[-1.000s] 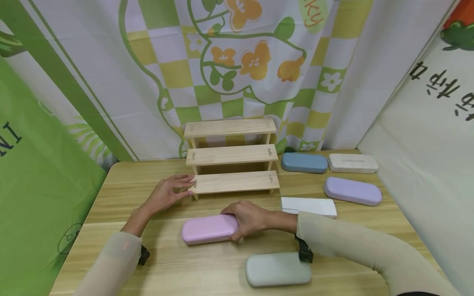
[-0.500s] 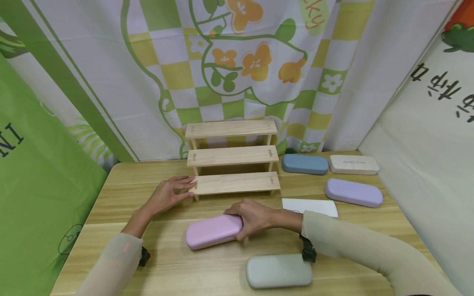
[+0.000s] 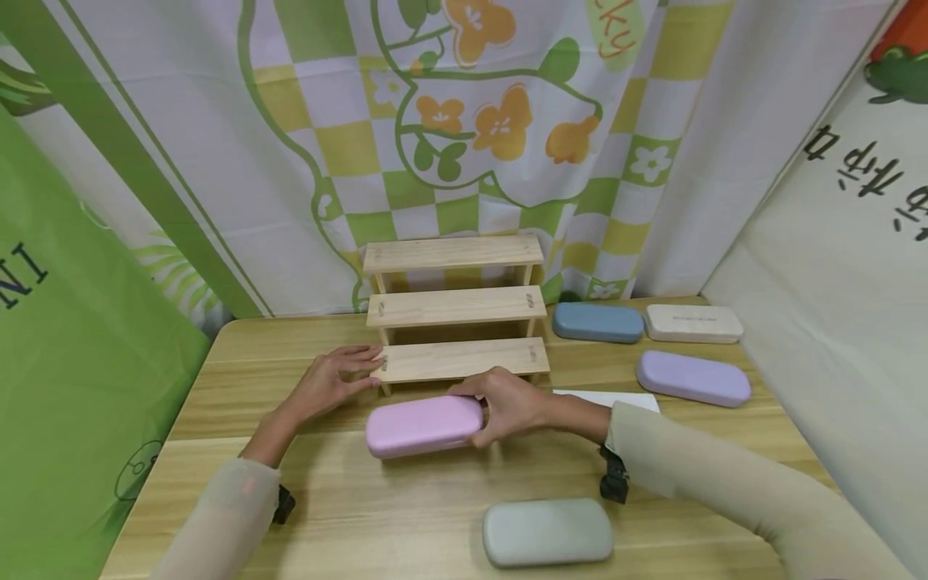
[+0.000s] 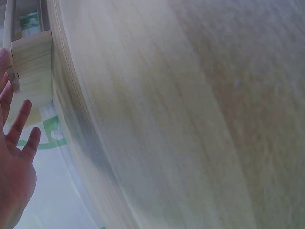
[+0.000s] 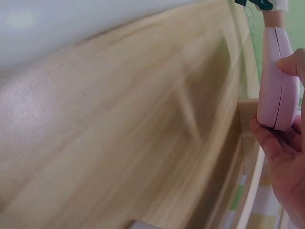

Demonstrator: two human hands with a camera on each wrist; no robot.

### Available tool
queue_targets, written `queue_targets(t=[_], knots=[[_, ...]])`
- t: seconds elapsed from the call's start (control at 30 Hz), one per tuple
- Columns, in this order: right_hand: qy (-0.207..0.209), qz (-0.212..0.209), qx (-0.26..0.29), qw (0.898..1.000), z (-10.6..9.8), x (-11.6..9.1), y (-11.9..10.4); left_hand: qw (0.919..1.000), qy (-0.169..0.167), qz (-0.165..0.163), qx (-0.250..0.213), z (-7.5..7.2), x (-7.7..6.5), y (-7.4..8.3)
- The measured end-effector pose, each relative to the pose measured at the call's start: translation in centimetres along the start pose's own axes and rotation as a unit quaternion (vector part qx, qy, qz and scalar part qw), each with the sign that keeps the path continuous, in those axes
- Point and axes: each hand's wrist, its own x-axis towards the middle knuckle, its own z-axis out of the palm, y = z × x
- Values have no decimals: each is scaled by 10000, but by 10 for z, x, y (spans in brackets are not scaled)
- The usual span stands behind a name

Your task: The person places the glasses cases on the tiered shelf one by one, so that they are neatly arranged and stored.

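Left hand (image 3: 328,387) spread against the stepped rack (image 3: 458,306), my right hand (image 3: 511,405), pinching one end, could tip the pink glasses case (image 3: 423,426).

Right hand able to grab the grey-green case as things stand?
Probably not: the right hand already grips the pink case. Otherwise the way looks free, with nothing lying on the grey-green case.

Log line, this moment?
left hand: at left end of bottom shelf | right hand: gripping pink case by right end | grey-green case: on table
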Motion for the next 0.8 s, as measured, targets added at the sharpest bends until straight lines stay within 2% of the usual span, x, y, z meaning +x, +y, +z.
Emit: queue_targets(t=[0.4,0.57,0.7,0.8], knots=[[389,110,239,9989,-34,10,-2,9999,-103,24,-12,-2,0,1],[585,239,363,9973,-46,15,-1,9998,-51,-200,78,-2,-1,1],[742,360,220,9963,-56,19,-1,9994,10,-325,99,-1,-2,1],[827,386,93,9958,-64,21,-1,9995,15,-297,114,-1,-2,1]])
